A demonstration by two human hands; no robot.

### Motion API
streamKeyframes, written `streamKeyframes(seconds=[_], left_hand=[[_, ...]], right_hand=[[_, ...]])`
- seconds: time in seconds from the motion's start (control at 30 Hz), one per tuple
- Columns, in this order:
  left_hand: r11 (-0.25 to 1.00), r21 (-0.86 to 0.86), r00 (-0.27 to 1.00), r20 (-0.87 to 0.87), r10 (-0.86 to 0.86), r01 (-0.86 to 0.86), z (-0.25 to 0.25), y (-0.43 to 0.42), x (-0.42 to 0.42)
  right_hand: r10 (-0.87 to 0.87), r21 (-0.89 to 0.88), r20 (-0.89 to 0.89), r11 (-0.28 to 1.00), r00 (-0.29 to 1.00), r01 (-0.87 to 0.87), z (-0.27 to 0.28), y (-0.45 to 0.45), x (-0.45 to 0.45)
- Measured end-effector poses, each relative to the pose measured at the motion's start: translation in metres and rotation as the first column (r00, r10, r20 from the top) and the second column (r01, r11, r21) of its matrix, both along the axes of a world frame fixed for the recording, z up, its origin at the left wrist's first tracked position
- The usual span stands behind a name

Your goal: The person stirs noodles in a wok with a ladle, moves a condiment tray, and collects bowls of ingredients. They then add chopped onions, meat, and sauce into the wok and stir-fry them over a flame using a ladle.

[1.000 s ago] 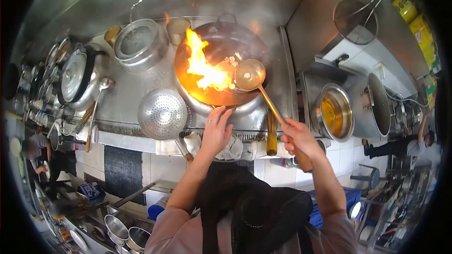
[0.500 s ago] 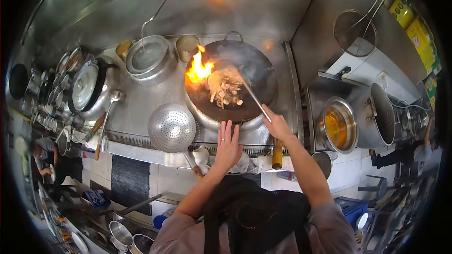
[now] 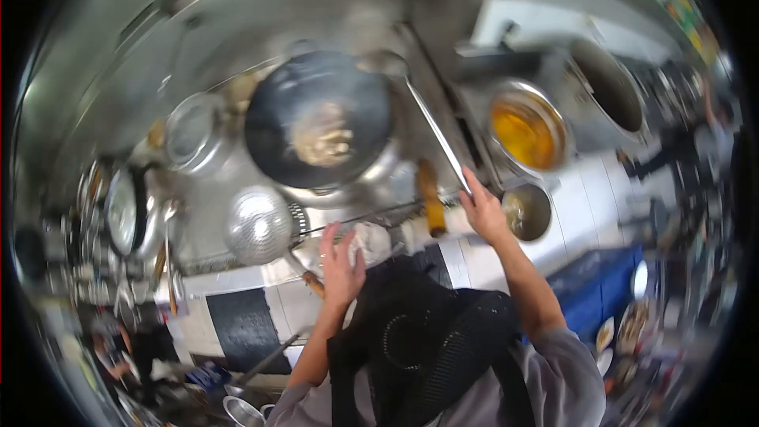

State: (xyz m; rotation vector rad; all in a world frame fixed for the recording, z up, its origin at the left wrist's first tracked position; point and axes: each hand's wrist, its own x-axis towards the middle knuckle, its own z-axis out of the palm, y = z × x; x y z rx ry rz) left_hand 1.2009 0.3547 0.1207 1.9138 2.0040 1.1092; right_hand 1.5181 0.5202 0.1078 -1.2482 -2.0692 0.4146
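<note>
My right hand [image 3: 484, 209] is closed around the handle of a long metal ladle [image 3: 433, 128]. The ladle's bowl is raised beyond the wok's right rim. Pale chopped food pieces [image 3: 322, 134] lie in the dark wok [image 3: 269, 99], and no flame shows there. Below the wok, my left hand [image 3: 340, 269] is open at the counter's front edge, fingers stretched forward. It is right beside a crumpled white cloth [image 3: 371, 243]; blur hides whether they touch. A perforated skimmer [image 3: 258, 224] rests left of that hand.
To the right stand a pot of orange liquid [image 3: 526, 134], a tall pot [image 3: 609, 83] and a smaller pot [image 3: 527, 212]. A yellow-handled tool [image 3: 431, 198] lies on the front edge. Lidded pots [image 3: 125, 209] stand left. Other people are at both far sides.
The ladle has left the food and swung right, out over the wok's rim. The flame is gone. My left hand has moved from the wok's near rim to beside the cloth. The view has turned.
</note>
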Motion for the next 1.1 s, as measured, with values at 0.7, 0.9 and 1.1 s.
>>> streamKeyframes(seconds=[0.7, 0.9, 1.1], left_hand=[[0.939, -0.094, 0.942, -0.015, -0.335, 0.332, -0.024, 0.019, 0.142], [0.948, -0.193, 0.967, 0.02, -0.255, 0.254, -0.031, -0.006, 0.136], [0.959, -0.234, 0.987, 0.056, -0.153, 0.162, -0.031, -0.02, 0.13]], right_hand=[[-0.83, -0.787, 0.018, 0.333, 0.558, 0.52, -0.11, -0.23, 0.239], [-0.847, -0.848, -0.053, 0.318, 0.529, 0.424, -0.171, -0.167, 0.253], [-0.812, -0.882, -0.047, 0.307, 0.582, 0.357, -0.196, -0.136, 0.256]])
